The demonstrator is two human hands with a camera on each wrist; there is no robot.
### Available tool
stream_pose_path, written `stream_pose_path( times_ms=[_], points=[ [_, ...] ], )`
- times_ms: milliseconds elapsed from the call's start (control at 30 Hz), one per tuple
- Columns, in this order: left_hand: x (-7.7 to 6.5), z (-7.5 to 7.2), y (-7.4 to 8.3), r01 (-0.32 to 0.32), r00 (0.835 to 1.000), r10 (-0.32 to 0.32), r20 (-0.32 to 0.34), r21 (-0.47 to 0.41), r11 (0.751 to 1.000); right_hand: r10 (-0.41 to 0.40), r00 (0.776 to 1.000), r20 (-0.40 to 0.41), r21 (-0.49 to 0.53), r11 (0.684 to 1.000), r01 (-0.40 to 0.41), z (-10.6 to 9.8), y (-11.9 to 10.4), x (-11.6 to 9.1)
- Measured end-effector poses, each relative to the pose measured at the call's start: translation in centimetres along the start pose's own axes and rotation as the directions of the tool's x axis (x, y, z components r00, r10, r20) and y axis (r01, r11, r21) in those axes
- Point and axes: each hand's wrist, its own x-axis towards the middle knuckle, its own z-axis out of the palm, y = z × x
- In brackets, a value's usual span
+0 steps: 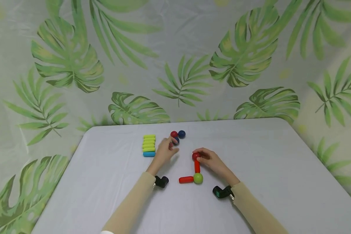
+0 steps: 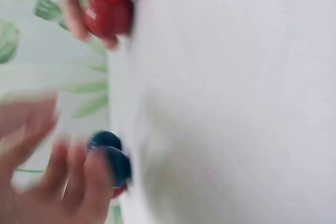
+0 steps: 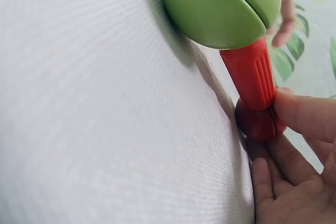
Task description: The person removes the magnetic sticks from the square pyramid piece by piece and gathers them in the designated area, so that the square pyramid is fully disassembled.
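Observation:
My right hand (image 1: 213, 160) grips a dark red ball (image 1: 196, 156) between thumb and fingers. That ball sits at the far end of a red stick (image 1: 197, 167), whose near end meets a green ball (image 1: 198, 178). From the green ball a second red stick (image 1: 186, 179) runs left, forming an L on the table. My left hand (image 1: 163, 152) reaches over the table with loosely bent, parted fingers and nothing in them. Its fingertips overlap a dark blue ball (image 1: 176, 141) in the head view; another blue ball (image 1: 182, 134) and a red ball (image 1: 174, 133) lie just behind.
Left of my left hand, several yellow sticks (image 1: 149, 142) lie in a stacked row, with a blue stick (image 1: 149, 154) at its near end. All of it is on a white-covered table (image 1: 269, 156). A leaf-print cloth (image 1: 193, 42) hangs behind the far edge.

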Motion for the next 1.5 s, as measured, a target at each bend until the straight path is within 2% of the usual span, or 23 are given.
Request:
stream_pose_path(
  times_ms=[33,67,133,167,200,233,267,400,433,533,600,633,733,800,867,933,1000,1167,1300,1400,1500],
  points=[
    [-0.8,-0.1,0.4,-0.05,0.992,0.05,0.113,-0.002,0.999,-0.003,1.0,-0.001,0.0,1.0,0.003,0.0,0.0,0.0],
    [-1.5,0.0,0.8,-0.099,0.968,0.101,0.23,-0.018,0.995,-0.007,1.0,-0.003,-0.003,1.0,0.007,-0.1,0.1,0.0],
    [-3.0,0.2,1.5,-0.17,0.884,0.173,0.434,-0.045,0.984,-0.016,1.0,-0.006,-0.006,1.0,0.016,-0.2,0.1,-0.1],
    [-3.7,0.5,1.8,-0.195,0.845,0.19,0.5,-0.043,0.98,-0.019,1.0,-0.008,-0.007,1.0,0.019,-0.2,0.1,-0.1],
    [-4.2,0.7,2.0,-0.219,0.82,0.197,0.537,-0.023,0.975,-0.017,1.0,-0.01,0.002,1.0,0.017,-0.3,0.1,-0.1],
    [-4.7,1.0,2.2,-0.246,0.807,0.203,0.555,0.004,0.969,-0.027,1.0,-0.007,-0.002,1.0,0.027,-0.3,0.1,-0.1],
    [-5.1,1.2,2.3,-0.274,0.805,0.207,0.556,0.04,0.961,-0.033,0.999,-0.004,-0.003,0.999,0.033,-0.3,0.1,-0.1],
    [-5.9,1.6,2.6,-0.349,0.835,0.21,0.51,0.194,0.917,-0.036,0.999,0.008,0.007,0.999,0.036,-0.2,0.0,0.0],
    [-6.0,1.6,2.6,-0.361,0.838,0.21,0.504,0.222,0.906,-0.038,0.999,0.011,0.008,0.999,0.037,-0.1,0.0,0.0],
    [-6.2,1.2,2.7,-0.358,0.853,0.203,0.481,0.257,0.898,-0.025,1.0,0.019,0.015,1.0,0.025,0.0,-1.4,-0.4],
    [-6.3,0.6,2.6,-0.323,0.874,0.191,0.447,0.24,0.915,-0.036,0.999,0.022,0.021,0.999,0.035,0.0,-1.4,-0.4],
    [-6.3,0.2,2.4,-0.295,0.89,0.182,0.419,0.224,0.929,-0.032,0.999,0.021,0.017,0.999,0.031,0.1,-1.4,-0.3],
    [-6.1,-1.4,1.1,-0.191,0.95,0.126,0.286,0.212,0.959,-0.037,0.999,0.015,-0.003,0.999,0.037,0.0,-0.5,-0.1],
    [-5.8,-2.7,0.0,-0.124,0.98,0.081,0.181,0.24,0.963,-0.023,1.0,0.001,-0.013,1.0,0.023,-0.2,0.1,0.0],
    [-5.6,-3.9,-1.1,-0.061,0.996,0.037,0.084,0.301,0.952,-0.021,1.0,-0.003,-0.021,1.0,0.02,-0.4,0.2,0.0],
    [-5.5,-4.9,-1.9,-0.008,1.0,0.006,0.009,0.356,0.934,-0.016,1.0,-0.006,-0.018,1.0,0.016,-0.5,0.4,0.0],
    [-5.4,-5.6,-2.5,0.023,0.999,-0.008,-0.04,0.386,0.922,-0.017,1.0,-0.004,-0.011,1.0,0.017,-0.5,0.5,0.0],
    [-5.2,-6.6,-3.5,0.067,0.995,-0.032,-0.092,0.416,0.907,-0.029,1.0,0.012,-0.005,1.0,0.029,-0.3,0.4,0.2],
    [-5.1,-6.7,-3.8,0.059,0.994,-0.015,-0.105,0.426,0.903,-0.011,1.0,-0.01,-0.021,1.0,0.011,-0.2,0.3,0.1],
    [-5.3,-6.6,-3.7,0.028,0.995,0.015,-0.101,0.413,0.91,-0.001,0.999,-0.04,-0.076,0.997,-0.002,-0.1,0.2,-0.2],
    [-5.8,-5.9,-2.9,-0.044,0.997,0.063,-0.047,0.334,0.942,0.008,0.996,-0.087,-0.186,0.982,-0.024,-0.1,-0.1,-0.8]
  ],
)
